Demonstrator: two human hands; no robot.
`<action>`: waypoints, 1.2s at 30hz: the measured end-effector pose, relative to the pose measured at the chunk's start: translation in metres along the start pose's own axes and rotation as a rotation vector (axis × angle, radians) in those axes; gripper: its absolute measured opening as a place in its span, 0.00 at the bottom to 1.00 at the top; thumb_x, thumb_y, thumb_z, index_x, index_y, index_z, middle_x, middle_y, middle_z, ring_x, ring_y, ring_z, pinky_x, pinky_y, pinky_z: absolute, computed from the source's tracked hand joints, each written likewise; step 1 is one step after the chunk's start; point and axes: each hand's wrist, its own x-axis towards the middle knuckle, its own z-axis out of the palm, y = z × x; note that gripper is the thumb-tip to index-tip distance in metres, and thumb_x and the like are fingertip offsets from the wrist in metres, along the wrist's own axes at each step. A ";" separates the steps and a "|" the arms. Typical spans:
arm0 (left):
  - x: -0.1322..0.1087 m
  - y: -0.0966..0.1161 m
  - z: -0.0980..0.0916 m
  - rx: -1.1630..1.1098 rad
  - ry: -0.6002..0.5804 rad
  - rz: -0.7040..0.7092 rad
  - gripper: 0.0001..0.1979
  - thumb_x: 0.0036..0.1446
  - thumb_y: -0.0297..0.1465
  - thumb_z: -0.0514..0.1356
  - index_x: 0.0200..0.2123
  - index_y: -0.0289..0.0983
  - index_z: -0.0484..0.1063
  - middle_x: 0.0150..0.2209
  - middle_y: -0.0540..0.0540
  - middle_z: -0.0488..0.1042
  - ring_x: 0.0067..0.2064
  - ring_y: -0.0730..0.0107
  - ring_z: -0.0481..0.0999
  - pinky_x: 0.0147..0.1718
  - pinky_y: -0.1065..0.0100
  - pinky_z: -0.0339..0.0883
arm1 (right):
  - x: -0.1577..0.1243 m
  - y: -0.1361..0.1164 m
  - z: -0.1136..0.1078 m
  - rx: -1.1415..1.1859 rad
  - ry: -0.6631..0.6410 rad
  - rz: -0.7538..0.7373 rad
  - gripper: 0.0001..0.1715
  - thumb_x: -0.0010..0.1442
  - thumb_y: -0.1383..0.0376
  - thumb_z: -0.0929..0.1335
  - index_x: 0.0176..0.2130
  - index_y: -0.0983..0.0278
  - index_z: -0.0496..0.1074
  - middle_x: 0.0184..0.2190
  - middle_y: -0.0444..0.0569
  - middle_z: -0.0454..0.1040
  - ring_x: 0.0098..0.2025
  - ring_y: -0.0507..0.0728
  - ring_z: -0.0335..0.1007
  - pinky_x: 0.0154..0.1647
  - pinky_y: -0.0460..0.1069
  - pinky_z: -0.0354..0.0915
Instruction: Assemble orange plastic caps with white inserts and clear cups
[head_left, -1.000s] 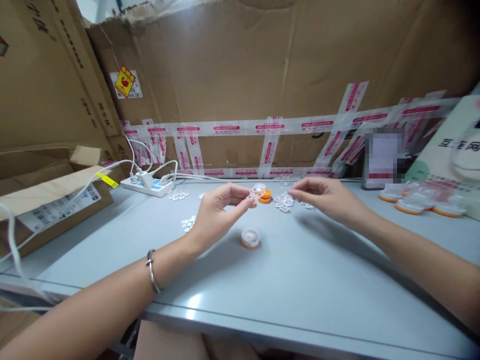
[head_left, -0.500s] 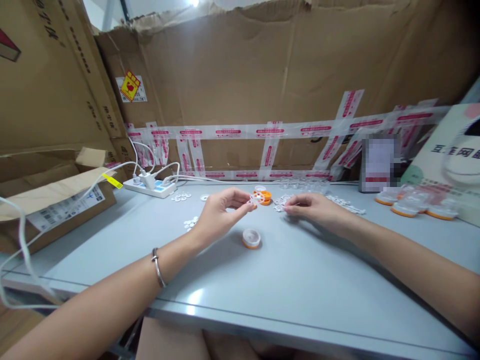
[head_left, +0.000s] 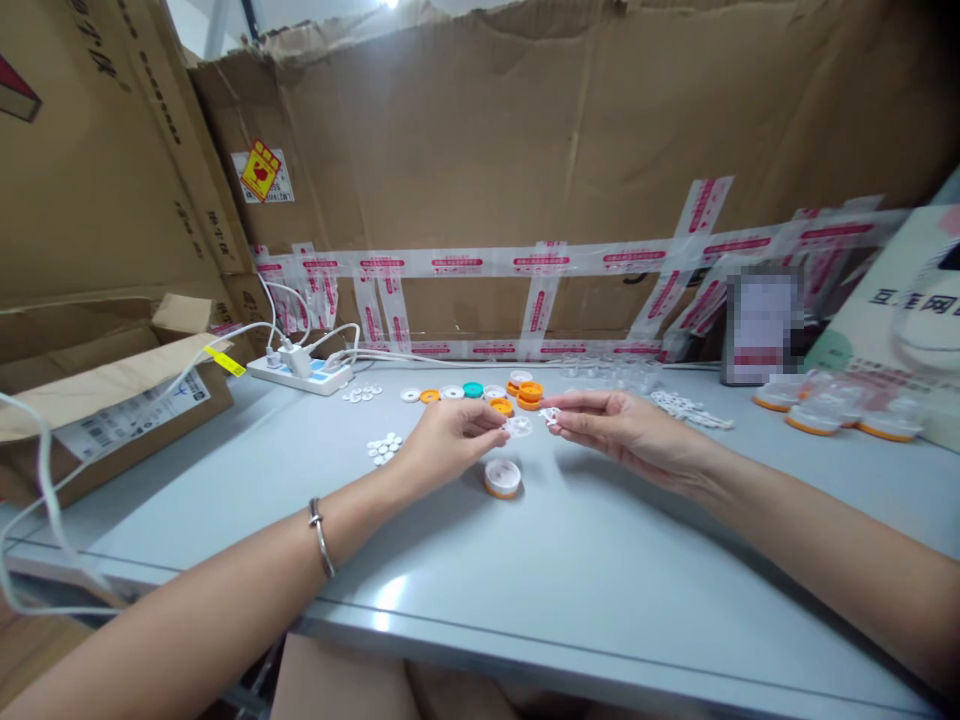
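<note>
My left hand (head_left: pixel 469 435) pinches a clear round plastic piece (head_left: pixel 519 427) by its edge, held above the table. Facing it, my right hand (head_left: pixel 622 430) grips a small white plastic part (head_left: pixel 550 416) between thumb and fingertips. A narrow gap separates the two pieces. On the table just below stands a round case with a white top and orange base (head_left: pixel 502 479). Behind my hands lie orange discs (head_left: pixel 529 392), white discs and a teal disc (head_left: pixel 472 390). A pile of small white parts (head_left: pixel 686 410) lies beyond my right hand.
Small white round caps (head_left: pixel 385 448) lie left of my left hand. Clear cups (head_left: pixel 607 370) line the back, and orange-based clear pieces (head_left: pixel 814 412) sit at right by a phone (head_left: pixel 761 325). A power strip (head_left: pixel 300 373) and an open carton (head_left: pixel 112 400) occupy the left.
My right hand has lifted from the white parts and moved left with one in its fingers. My left hand has lowered slightly with the clear piece, uncovering the discs behind.
</note>
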 end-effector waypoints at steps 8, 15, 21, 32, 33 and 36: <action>-0.003 0.005 0.002 0.113 0.124 0.224 0.03 0.51 0.26 0.61 0.28 0.34 0.75 0.28 0.48 0.78 0.29 0.72 0.77 0.31 0.71 0.70 | -0.005 0.009 0.022 -0.096 0.098 -0.301 0.15 0.39 0.58 0.75 0.30 0.61 0.77 0.28 0.43 0.76 0.27 0.50 0.65 0.33 0.48 0.62; -0.006 0.009 0.004 0.123 0.229 0.339 0.02 0.51 0.25 0.62 0.27 0.34 0.74 0.27 0.49 0.78 0.29 0.73 0.77 0.31 0.73 0.71 | -0.005 0.018 0.029 -0.071 -0.010 -0.351 0.12 0.44 0.60 0.74 0.33 0.57 0.76 0.37 0.44 0.78 0.42 0.55 0.71 0.46 0.51 0.63; -0.007 0.009 0.004 0.144 0.244 0.393 0.02 0.51 0.25 0.61 0.28 0.34 0.75 0.27 0.48 0.79 0.29 0.72 0.78 0.32 0.73 0.71 | -0.007 0.016 0.030 -0.072 0.012 -0.317 0.13 0.42 0.60 0.75 0.32 0.59 0.76 0.34 0.44 0.79 0.39 0.55 0.73 0.45 0.52 0.65; -0.008 0.007 0.006 0.187 0.203 0.423 0.02 0.52 0.24 0.61 0.28 0.33 0.74 0.26 0.48 0.78 0.28 0.74 0.77 0.31 0.73 0.70 | -0.010 0.012 0.029 -0.120 0.028 -0.213 0.14 0.39 0.61 0.76 0.28 0.62 0.74 0.31 0.44 0.77 0.37 0.54 0.71 0.43 0.50 0.63; -0.008 0.007 0.006 0.196 0.194 0.424 0.03 0.52 0.24 0.61 0.27 0.34 0.74 0.26 0.48 0.78 0.28 0.74 0.77 0.31 0.73 0.70 | -0.010 0.012 0.029 -0.124 0.030 -0.195 0.14 0.38 0.61 0.76 0.28 0.62 0.74 0.31 0.43 0.77 0.37 0.53 0.71 0.43 0.50 0.63; -0.008 0.007 0.005 0.206 0.154 0.421 0.03 0.52 0.24 0.60 0.27 0.34 0.73 0.26 0.48 0.77 0.28 0.74 0.76 0.30 0.74 0.69 | -0.011 0.012 0.026 -0.144 0.035 -0.158 0.12 0.38 0.62 0.76 0.26 0.62 0.73 0.31 0.42 0.77 0.36 0.52 0.71 0.42 0.49 0.63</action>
